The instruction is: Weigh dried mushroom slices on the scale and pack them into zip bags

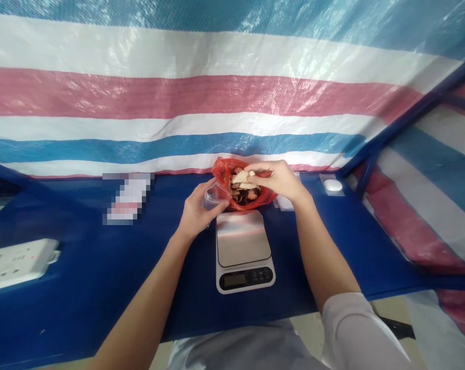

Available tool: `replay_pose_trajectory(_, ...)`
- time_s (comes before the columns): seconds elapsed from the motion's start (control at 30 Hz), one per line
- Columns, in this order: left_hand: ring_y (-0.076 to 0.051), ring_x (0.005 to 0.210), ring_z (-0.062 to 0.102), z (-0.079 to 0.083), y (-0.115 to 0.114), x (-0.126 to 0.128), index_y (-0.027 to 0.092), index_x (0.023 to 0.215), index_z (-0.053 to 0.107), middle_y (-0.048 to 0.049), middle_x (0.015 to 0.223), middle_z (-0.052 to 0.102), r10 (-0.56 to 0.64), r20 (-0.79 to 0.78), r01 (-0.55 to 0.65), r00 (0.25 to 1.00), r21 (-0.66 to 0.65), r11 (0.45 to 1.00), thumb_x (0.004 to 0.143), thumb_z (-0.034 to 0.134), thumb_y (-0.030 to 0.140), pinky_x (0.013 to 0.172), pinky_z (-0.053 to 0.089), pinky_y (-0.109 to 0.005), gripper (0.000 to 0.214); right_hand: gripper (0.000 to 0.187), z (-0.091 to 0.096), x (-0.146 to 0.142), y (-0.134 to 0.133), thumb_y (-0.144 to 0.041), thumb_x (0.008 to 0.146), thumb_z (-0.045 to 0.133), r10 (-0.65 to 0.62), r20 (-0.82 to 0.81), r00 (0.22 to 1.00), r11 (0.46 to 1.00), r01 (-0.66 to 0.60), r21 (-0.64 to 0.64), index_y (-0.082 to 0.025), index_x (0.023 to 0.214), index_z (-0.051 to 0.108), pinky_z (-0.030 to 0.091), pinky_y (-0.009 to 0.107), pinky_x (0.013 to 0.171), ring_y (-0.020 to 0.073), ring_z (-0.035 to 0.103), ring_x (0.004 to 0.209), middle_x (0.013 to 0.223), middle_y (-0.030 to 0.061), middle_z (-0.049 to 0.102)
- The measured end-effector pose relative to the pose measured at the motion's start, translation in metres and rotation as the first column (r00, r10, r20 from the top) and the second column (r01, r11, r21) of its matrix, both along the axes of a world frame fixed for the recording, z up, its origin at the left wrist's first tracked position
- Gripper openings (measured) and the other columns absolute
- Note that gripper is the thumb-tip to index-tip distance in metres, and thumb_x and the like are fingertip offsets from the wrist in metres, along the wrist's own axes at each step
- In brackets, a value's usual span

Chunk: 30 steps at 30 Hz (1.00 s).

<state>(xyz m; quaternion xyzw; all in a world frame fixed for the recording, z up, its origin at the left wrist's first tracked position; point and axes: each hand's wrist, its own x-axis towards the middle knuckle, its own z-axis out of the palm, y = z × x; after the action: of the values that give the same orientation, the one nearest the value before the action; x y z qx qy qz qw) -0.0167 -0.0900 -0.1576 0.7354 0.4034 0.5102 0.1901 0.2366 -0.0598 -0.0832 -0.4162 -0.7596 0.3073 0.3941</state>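
A red plastic bag [221, 168] stands open behind the scale, filled with dried pieces [251, 194] in pale, brown and dark tones. My right hand [278, 177] reaches over the bag from the right, its thumb and fingers pinched on pale dried slices [240, 177] at the top of the pile. At the bag's left side, my left hand [197, 208] is closed on a small clear plastic bag [216, 195], its mouth close to the red bag. A kitchen scale [243, 241] with a steel plate lies just in front; its display looks blank.
A white power strip [20, 263] lies at the left of the blue table [101, 298]. A blurred-out flat item [129, 199] is at the back left. White packets [285, 203] and a round white object [333, 185] lie at the right. Striped sheeting [178, 92] hangs behind.
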Motion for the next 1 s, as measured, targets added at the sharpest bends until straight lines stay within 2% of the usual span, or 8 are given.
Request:
replay_pose_trajectory(0.17,-0.028,0.116,0.068,0.001,-0.003,0.003,0.020,0.139,0.060,-0.0125,0.127,0.070,-0.033,-0.005,0.033,0.999,-0.009,0.999,0.079,0.082,0.047,0.104,0.054,-0.045,0.070,0.024,0.013,-0.018,-0.013,-0.028,0.088,0.069,0.077,0.059,0.995,0.997,-0.077,-0.003,-0.024,0.109,0.079,0.057,0.029,0.077,0.0193,0.074,0.086,0.100,0.0012,0.079)
replay_pose_trajectory(0.33,-0.028,0.117,0.068,0.004,-0.006,0.004,0.022,0.141,0.060,-0.0115,0.127,0.070,-0.054,0.002,0.054,0.999,-0.044,0.998,0.079,0.082,0.047,0.104,0.054,-0.045,0.070,0.022,0.023,-0.034,-0.022,-0.022,0.093,0.063,0.131,0.247,0.960,0.988,-0.146,0.045,-0.029,0.106,0.080,0.052,0.027,0.082,0.0162,0.071,0.089,0.100,-0.0015,0.079)
replay_pose_trajectory(0.5,-0.028,0.115,0.068,0.007,-0.009,0.006,0.020,0.139,0.061,-0.0116,0.124,0.071,-0.052,-0.009,0.052,0.999,-0.064,0.997,0.080,0.081,0.048,0.103,0.054,-0.044,0.068,0.024,0.020,-0.043,-0.024,-0.017,0.093,0.063,0.108,0.343,0.933,0.978,-0.161,0.131,-0.028,0.105,0.080,0.049,0.025,0.078,0.0150,0.069,0.087,0.094,-0.0013,0.079)
replay_pose_trajectory(0.73,-0.028,0.114,0.069,0.006,-0.009,0.007,0.019,0.137,0.063,-0.0118,0.123,0.071,-0.052,-0.001,0.052,0.999,-0.059,0.997,0.079,0.081,0.048,0.102,0.055,-0.042,0.067,0.028,0.014,-0.049,-0.025,-0.018,0.092,0.063,0.091,0.478,0.874,0.982,-0.158,0.100,-0.033,0.109,0.079,0.050,0.029,0.086,0.0219,0.067,0.101,0.110,-0.0038,0.078)
replay_pose_trajectory(1.0,-0.027,0.113,0.069,0.007,-0.009,0.007,0.020,0.137,0.063,-0.0115,0.123,0.071,-0.044,0.000,0.044,0.999,-0.071,0.996,0.079,0.080,0.050,0.101,0.055,-0.043,0.068,0.028,0.016,-0.054,-0.030,-0.018,0.092,0.061,0.120,0.456,0.882,0.968,-0.207,0.144,-0.034,0.107,0.078,0.048,0.030,0.093,0.0210,0.069,0.101,0.115,-0.0043,0.077)
